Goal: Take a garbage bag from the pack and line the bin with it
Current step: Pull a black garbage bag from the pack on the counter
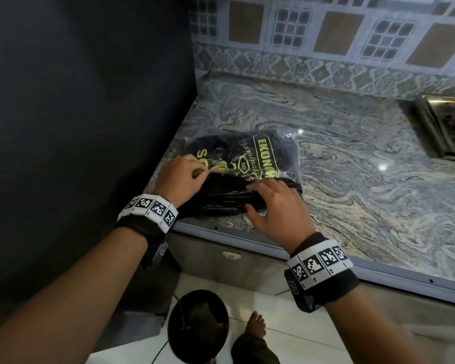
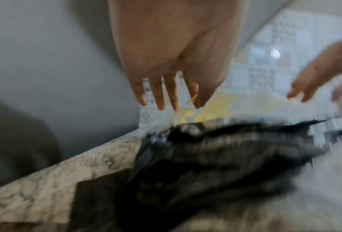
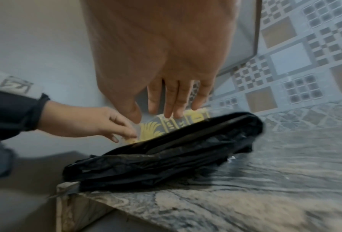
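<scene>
The pack of garbage bags (image 1: 247, 156), a clear wrapper with yellow print, lies at the left end of the marble counter (image 1: 352, 179). Black bags (image 1: 221, 195) bulge out of its near end, also in the right wrist view (image 3: 166, 157) and blurred in the left wrist view (image 2: 206, 157). My left hand (image 1: 204, 176) pinches the wrapper's printed edge between thumb and forefinger (image 2: 194, 102). My right hand (image 1: 250, 199) is spread over the black bags with straight fingers (image 3: 172, 102), gripping nothing. The round black bin (image 1: 197, 327) stands on the floor below the counter.
A dark panel (image 1: 90, 127) rises directly left of the pack. A steel sink (image 1: 447, 132) sits at the counter's far right. Patterned tiles (image 1: 326, 35) back the counter. A bare foot (image 1: 255, 324) stands beside the bin, and a thin cable (image 1: 163, 348) runs past it.
</scene>
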`<state>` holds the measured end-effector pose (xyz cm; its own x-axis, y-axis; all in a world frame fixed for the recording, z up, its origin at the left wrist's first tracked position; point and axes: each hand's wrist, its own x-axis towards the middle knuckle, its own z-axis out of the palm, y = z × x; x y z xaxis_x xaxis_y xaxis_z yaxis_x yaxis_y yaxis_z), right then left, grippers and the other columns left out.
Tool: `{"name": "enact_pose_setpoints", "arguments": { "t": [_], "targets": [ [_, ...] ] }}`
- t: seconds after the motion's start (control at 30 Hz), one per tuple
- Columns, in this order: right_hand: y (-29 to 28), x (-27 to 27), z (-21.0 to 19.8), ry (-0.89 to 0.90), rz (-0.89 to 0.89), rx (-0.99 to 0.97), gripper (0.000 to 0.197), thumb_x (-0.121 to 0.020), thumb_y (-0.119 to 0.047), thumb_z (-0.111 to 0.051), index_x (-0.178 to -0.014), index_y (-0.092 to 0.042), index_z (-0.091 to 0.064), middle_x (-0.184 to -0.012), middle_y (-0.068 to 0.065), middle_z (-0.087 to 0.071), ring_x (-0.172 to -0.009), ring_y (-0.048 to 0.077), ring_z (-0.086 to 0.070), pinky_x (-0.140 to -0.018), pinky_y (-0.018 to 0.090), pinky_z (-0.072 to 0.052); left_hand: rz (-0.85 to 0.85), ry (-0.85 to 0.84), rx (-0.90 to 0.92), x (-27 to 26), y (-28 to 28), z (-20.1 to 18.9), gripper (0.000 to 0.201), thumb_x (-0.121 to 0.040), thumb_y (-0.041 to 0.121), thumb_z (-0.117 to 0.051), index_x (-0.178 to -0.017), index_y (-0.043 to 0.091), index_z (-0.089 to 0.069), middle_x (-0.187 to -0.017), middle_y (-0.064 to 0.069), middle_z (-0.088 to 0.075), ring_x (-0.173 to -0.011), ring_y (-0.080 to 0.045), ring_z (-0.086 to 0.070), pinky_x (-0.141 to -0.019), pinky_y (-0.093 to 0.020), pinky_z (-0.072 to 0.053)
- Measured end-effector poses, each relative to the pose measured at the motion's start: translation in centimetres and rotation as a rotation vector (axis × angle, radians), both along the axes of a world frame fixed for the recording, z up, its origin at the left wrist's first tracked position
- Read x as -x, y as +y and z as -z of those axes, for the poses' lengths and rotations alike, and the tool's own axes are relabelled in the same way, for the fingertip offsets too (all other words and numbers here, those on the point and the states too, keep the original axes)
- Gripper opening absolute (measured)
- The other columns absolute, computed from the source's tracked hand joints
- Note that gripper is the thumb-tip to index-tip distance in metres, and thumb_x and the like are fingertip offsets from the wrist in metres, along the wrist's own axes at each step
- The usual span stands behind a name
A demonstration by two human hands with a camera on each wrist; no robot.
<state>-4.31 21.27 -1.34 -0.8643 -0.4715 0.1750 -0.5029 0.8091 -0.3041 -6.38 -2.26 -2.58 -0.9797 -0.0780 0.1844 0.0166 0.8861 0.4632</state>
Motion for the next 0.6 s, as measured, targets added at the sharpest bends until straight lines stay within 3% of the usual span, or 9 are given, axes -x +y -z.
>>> {"name": "enact_pose_setpoints", "arguments": {
  "t": [0.17, 0.37, 0.47, 0.6],
  "targets": [
    [-3.3, -0.2, -0.2, 0.076, -0.140, 0.009, 0.045, -0.079, -0.045, -0.058, -0.119, -0.024, -0.060, -0.112, -0.003, -0.065, -0.101, 0.019, -0.059, -0.081, 0.036, -0.045, -0.071, 0.018, -0.206, 0.6, -1.0, -2.0, 0.019, -0.081, 0.031, -0.068, -0.091, 0.017, -0.076, -0.088, -0.005, -0.062, -0.079, -0.018, -0.061, -0.074, -0.028, -0.047],
    [-7.8, 1.0, 1.4, -0.056, -0.232, -0.203, 0.068, -0.076, -0.052, -0.060, -0.136, -0.025, -0.044, -0.132, 0.002, -0.054, -0.120, 0.024, -0.048, -0.097, 0.043, -0.036, -0.068, -0.047, -0.233, 0.9, -1.0, -2.7, 0.020, -0.081, 0.031, -0.068, -0.092, 0.017, -0.077, -0.091, 0.000, -0.075, -0.079, -0.006, -0.063, -0.071, -0.021, -0.046],
    [-8.6, 1.8, 2.0, -0.049, -0.222, -0.258, 0.054, -0.081, -0.045, -0.059, -0.131, -0.025, -0.050, -0.124, 0.003, -0.057, -0.116, 0.025, -0.049, -0.095, 0.042, -0.035, -0.076, -0.058, -0.247, 0.8, -1.1, -2.6, 0.020, -0.080, 0.033, -0.067, -0.092, 0.019, -0.077, -0.093, 0.003, -0.076, -0.082, -0.005, -0.067, -0.074, -0.024, -0.053],
    [-8.6, 2.4, 2.4, 0.003, -0.189, -0.190, 0.027, -0.088, -0.034, -0.052, -0.106, -0.022, -0.068, -0.105, 0.003, -0.066, -0.101, 0.025, -0.057, -0.085, 0.039, -0.039, -0.074, -0.062, -0.259, 0.7, -1.2, -2.6, 0.020, -0.081, 0.033, -0.066, -0.093, 0.020, -0.077, -0.093, 0.005, -0.076, -0.082, -0.004, -0.067, -0.075, -0.025, -0.054]
  ]
}}
